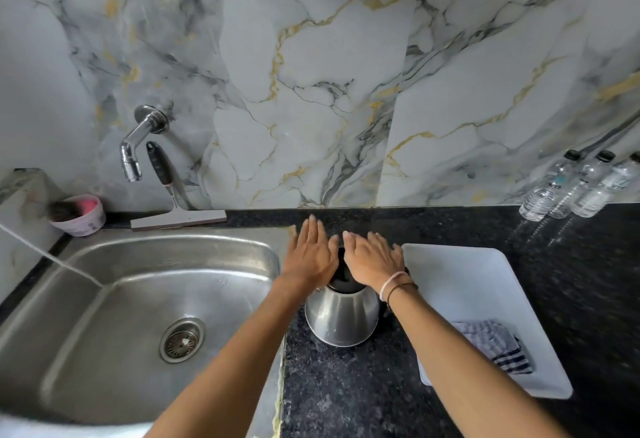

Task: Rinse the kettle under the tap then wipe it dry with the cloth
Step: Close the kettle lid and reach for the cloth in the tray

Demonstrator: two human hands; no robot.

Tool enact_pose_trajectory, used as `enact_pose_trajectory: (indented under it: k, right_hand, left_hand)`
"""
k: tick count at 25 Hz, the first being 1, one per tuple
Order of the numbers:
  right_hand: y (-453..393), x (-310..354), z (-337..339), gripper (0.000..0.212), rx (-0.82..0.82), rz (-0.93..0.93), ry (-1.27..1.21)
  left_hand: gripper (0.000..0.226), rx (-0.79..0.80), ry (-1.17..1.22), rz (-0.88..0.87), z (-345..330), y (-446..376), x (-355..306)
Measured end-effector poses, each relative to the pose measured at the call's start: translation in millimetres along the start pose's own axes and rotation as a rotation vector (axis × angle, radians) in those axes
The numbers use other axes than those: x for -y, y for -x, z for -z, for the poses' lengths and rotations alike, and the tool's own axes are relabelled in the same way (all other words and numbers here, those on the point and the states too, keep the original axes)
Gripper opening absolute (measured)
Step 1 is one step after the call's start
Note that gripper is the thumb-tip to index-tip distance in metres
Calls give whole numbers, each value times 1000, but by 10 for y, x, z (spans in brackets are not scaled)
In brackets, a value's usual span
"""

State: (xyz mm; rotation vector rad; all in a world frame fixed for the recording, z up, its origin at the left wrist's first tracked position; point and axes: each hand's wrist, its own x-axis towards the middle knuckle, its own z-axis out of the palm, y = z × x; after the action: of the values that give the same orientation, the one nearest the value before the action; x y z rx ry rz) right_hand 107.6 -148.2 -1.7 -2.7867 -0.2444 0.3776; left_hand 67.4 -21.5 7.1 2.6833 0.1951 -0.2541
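A steel kettle (341, 320) with a black top stands on the black granite counter (346, 396), just right of the sink (114, 299). My left hand (310, 257) and my right hand (375, 261) hover flat above the kettle's top, fingers stretched and apart, holding nothing. They hide most of the lid; whether they touch it is unclear. A chrome tap (133, 153) juts from the marble wall above the sink's back left; no water runs from it. A blue-and-white checked cloth (495, 344) lies folded on a white tray (460, 271) to the kettle's right.
A squeegee (173, 209) leans on the wall behind the sink. A pink tub (78, 214) with a scrubber sits at the back left corner. Three water bottles (575, 192) stand at the back right. A thin white hose (52, 257) runs into the basin.
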Motion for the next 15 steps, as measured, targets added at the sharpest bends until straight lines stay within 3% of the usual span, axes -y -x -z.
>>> enact_pose_trajectory:
  k: [7, 10, 13, 15]
  right_hand:
    - [3, -33, -65, 59, -72, -1, 19]
    - [96, -125, 34, 43, -216, 90, -299]
    - [185, -601, 231, 30, -262, 156, -679]
    - [289, -1231, 337, 29, -221, 161, -608]
  left_hand:
    - [63, -1, 32, 11, -233, -70, 177]
    - [64, -29, -48, -3, -147, -2, 101]
    - [60, -258, -240, -131, -62, 137, -84]
    - [48, -462, -194, -331, -107, 306, -402]
